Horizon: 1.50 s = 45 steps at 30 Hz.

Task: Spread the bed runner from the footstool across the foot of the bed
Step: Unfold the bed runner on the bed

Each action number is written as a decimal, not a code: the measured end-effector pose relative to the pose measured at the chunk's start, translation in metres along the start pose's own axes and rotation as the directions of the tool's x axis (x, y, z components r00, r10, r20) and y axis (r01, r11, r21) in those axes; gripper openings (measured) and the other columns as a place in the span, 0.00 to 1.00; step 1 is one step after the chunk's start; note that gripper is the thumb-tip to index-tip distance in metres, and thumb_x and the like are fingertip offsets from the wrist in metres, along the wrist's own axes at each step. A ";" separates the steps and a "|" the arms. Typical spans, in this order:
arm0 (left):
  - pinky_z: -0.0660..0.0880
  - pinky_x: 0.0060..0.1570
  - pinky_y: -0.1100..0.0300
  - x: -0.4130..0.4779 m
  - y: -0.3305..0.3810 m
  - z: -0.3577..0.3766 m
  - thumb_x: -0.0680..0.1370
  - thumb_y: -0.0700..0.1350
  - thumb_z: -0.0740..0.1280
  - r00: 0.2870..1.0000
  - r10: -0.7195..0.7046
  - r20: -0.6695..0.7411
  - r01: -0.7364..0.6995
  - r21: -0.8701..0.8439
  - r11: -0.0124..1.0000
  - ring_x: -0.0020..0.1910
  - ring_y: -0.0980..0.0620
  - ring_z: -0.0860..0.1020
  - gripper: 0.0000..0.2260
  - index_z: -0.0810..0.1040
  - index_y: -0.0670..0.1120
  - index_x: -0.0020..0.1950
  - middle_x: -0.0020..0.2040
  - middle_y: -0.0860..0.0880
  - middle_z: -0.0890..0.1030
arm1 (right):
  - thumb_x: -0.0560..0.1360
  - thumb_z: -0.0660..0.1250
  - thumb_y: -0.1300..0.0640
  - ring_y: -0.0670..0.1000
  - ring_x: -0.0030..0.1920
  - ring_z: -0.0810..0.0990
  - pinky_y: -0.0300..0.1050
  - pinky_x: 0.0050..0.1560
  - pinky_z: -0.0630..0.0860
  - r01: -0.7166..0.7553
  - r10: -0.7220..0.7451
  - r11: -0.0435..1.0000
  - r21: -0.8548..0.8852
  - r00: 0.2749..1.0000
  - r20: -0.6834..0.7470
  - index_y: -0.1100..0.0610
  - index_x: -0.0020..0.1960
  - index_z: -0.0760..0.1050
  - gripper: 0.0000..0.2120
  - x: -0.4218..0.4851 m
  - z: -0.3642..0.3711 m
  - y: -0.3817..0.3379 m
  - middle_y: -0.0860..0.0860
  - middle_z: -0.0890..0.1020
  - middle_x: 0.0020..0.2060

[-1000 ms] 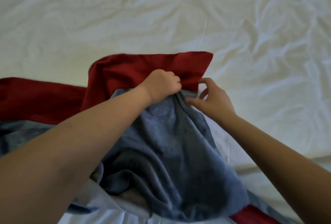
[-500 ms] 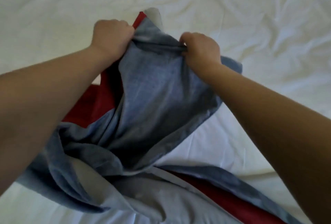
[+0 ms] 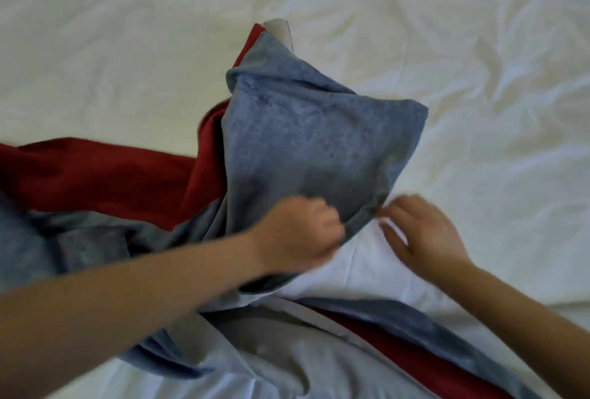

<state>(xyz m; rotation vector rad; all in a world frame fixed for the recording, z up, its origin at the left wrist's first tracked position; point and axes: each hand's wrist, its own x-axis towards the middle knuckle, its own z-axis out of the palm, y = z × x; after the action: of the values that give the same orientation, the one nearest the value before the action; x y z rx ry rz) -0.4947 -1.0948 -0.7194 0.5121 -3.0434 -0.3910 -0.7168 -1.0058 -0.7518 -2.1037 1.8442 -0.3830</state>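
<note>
Where the bed runner lies: bunched and twisted on the bed, in the lower middle of the view, not laid out flat.
Runner's faces: a blue-grey pile side, a deep red side and a pale grey lining all show at once.
Raised fold: a blue-grey flap stands up in the middle, peaking at a narrow tip where red and pale lining show side by side.
Red stretch: it runs off to the left edge of the view, lying on the bed behind the left forearm.
Near part: pale lining, a red strip and a blue-grey border run towards the lower right corner.
Left hand: fingers curled into the blue-grey cloth at the lower edge of the raised flap, gripping it; the hand is blurred, so the exact hold of each finger cannot be told.
Right hand: fingers loosely spread and holding nothing, hovering over the bare white bed just right of the flap's lower corner.
Right hand to runner: the fingertips are just beside the flap's edge; whether they touch it cannot be told.
Hands to each other: near, with the flap's lower corner between them.
Bed: white and creased, filling the whole background.
</note>
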 end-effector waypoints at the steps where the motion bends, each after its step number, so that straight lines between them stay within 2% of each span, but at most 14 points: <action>1: 0.72 0.29 0.56 -0.005 0.021 0.010 0.71 0.51 0.68 0.997 0.021 0.071 -0.019 -0.035 0.999 0.34 0.48 0.75 0.07 0.78 0.48 0.38 0.36 0.49 0.77 | 0.77 0.58 0.51 0.59 0.41 0.79 0.48 0.37 0.77 0.020 -0.023 0.999 0.042 0.998 0.065 0.57 0.48 0.80 0.14 -0.022 0.000 0.000 0.55 0.80 0.42; 4: 0.72 0.30 0.57 -0.013 0.064 0.034 0.70 0.59 0.67 0.970 0.003 0.245 0.017 -0.079 0.997 0.38 0.50 0.75 0.13 0.75 0.50 0.43 0.41 0.51 0.76 | 0.76 0.57 0.42 0.53 0.41 0.80 0.42 0.35 0.77 0.084 -0.109 0.992 0.095 0.951 0.291 0.51 0.50 0.78 0.16 -0.080 0.001 -0.001 0.49 0.79 0.43; 7: 0.71 0.34 0.60 -0.012 0.077 0.045 0.69 0.61 0.68 0.961 -0.010 0.278 0.034 -0.081 0.996 0.41 0.52 0.73 0.15 0.76 0.50 0.44 0.42 0.52 0.76 | 0.72 0.63 0.38 0.46 0.42 0.79 0.36 0.37 0.74 0.055 -0.074 0.997 0.055 0.893 0.444 0.47 0.54 0.76 0.17 -0.115 0.000 0.000 0.44 0.78 0.43; 10: 0.72 0.38 0.60 -0.007 0.084 0.047 0.70 0.57 0.71 0.953 0.026 0.303 -0.015 -0.040 0.999 0.42 0.52 0.75 0.10 0.79 0.51 0.42 0.40 0.53 0.78 | 0.72 0.64 0.42 0.48 0.42 0.80 0.39 0.37 0.73 -0.048 0.021 0.998 0.049 0.895 0.446 0.48 0.52 0.76 0.13 -0.124 0.000 0.002 0.44 0.79 0.43; 14: 0.70 0.31 0.62 0.002 0.099 0.047 0.62 0.46 0.74 0.946 0.039 0.323 -0.068 0.079 0.995 0.33 0.54 0.76 0.05 0.78 0.52 0.33 0.30 0.54 0.77 | 0.76 0.59 0.44 0.51 0.50 0.78 0.44 0.45 0.70 -0.097 0.085 0.995 0.004 0.884 0.460 0.49 0.55 0.74 0.13 -0.126 0.008 0.003 0.47 0.78 0.48; 21: 0.72 0.35 0.58 0.003 0.108 0.049 0.66 0.40 0.70 0.957 -0.041 0.289 0.010 0.109 0.994 0.38 0.49 0.79 0.05 0.78 0.49 0.38 0.36 0.51 0.79 | 0.76 0.60 0.45 0.51 0.54 0.76 0.45 0.48 0.71 -0.132 0.146 0.989 -0.061 0.873 0.466 0.47 0.59 0.71 0.13 -0.128 0.009 -0.002 0.47 0.77 0.53; 24: 0.70 0.38 0.54 0.003 0.110 0.053 0.72 0.38 0.65 0.952 -0.085 0.295 0.062 0.087 0.994 0.43 0.45 0.78 0.05 0.78 0.47 0.43 0.41 0.47 0.80 | 0.76 0.61 0.46 0.52 0.55 0.76 0.47 0.49 0.73 -0.137 0.160 0.987 -0.083 0.891 0.425 0.48 0.58 0.72 0.13 -0.128 0.006 -0.004 0.48 0.77 0.52; 28: 0.66 0.35 0.53 0.012 0.102 0.046 0.75 0.40 0.62 0.946 -0.172 0.275 0.143 0.123 0.982 0.42 0.41 0.79 0.06 0.77 0.46 0.47 0.45 0.45 0.79 | 0.75 0.62 0.48 0.54 0.53 0.76 0.46 0.43 0.71 -0.192 0.219 0.974 -0.116 0.929 0.299 0.49 0.55 0.74 0.10 -0.115 -0.005 -0.004 0.50 0.77 0.50; 32: 0.71 0.36 0.50 0.041 0.080 0.022 0.77 0.43 0.62 0.952 -0.263 0.158 0.236 0.172 0.956 0.44 0.38 0.79 0.06 0.77 0.45 0.50 0.49 0.43 0.79 | 0.75 0.62 0.48 0.58 0.48 0.79 0.46 0.38 0.68 -0.298 0.316 0.943 -0.146 0.941 0.124 0.50 0.52 0.76 0.09 -0.081 -0.033 0.005 0.54 0.79 0.48; 35: 0.72 0.37 0.49 0.072 0.059 -0.005 0.77 0.43 0.63 0.932 -0.363 -0.007 0.360 0.134 0.923 0.45 0.37 0.78 0.06 0.79 0.44 0.49 0.48 0.42 0.79 | 0.75 0.62 0.51 0.60 0.49 0.78 0.47 0.40 0.67 -0.442 0.438 0.895 -0.056 0.897 -0.068 0.52 0.52 0.77 0.09 -0.053 -0.059 0.016 0.56 0.80 0.48; 38: 0.73 0.37 0.50 0.087 0.051 -0.020 0.75 0.43 0.63 0.905 -0.420 -0.065 0.424 0.062 0.904 0.45 0.39 0.77 0.07 0.79 0.45 0.49 0.48 0.43 0.79 | 0.75 0.63 0.49 0.59 0.50 0.78 0.47 0.41 0.68 -0.503 0.506 0.862 0.059 0.858 -0.092 0.53 0.52 0.75 0.09 -0.045 -0.070 0.024 0.54 0.81 0.48; 41: 0.74 0.38 0.51 0.074 0.062 -0.016 0.76 0.47 0.65 0.922 -0.378 -0.088 0.382 0.031 0.924 0.45 0.42 0.77 0.09 0.76 0.45 0.53 0.50 0.45 0.78 | 0.73 0.67 0.46 0.58 0.53 0.76 0.49 0.46 0.70 -0.520 0.520 0.854 0.015 0.852 -0.055 0.53 0.58 0.72 0.17 -0.067 -0.067 0.022 0.54 0.79 0.51; 43: 0.75 0.40 0.49 0.055 0.076 -0.011 0.74 0.49 0.67 0.960 -0.247 -0.128 0.251 0.018 0.968 0.46 0.43 0.76 0.13 0.74 0.45 0.55 0.51 0.45 0.77 | 0.73 0.68 0.46 0.58 0.52 0.76 0.52 0.48 0.71 -0.465 0.444 0.878 -0.113 0.880 -0.168 0.55 0.58 0.71 0.19 -0.097 -0.062 0.017 0.55 0.77 0.51; 45: 0.76 0.41 0.48 0.038 0.087 -0.005 0.71 0.50 0.69 0.991 -0.093 -0.094 0.098 0.050 0.994 0.47 0.43 0.77 0.15 0.76 0.45 0.55 0.51 0.45 0.78 | 0.72 0.68 0.44 0.57 0.48 0.77 0.50 0.44 0.72 -0.373 0.345 0.920 -0.120 0.917 -0.199 0.54 0.53 0.74 0.17 -0.126 -0.055 0.009 0.54 0.78 0.47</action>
<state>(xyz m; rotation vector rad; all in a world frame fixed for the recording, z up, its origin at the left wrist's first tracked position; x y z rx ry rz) -0.5583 -1.0287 -0.6929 0.6615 -2.9563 -0.2803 -0.7642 -0.8852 -0.7040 -1.8101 2.3802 -0.3483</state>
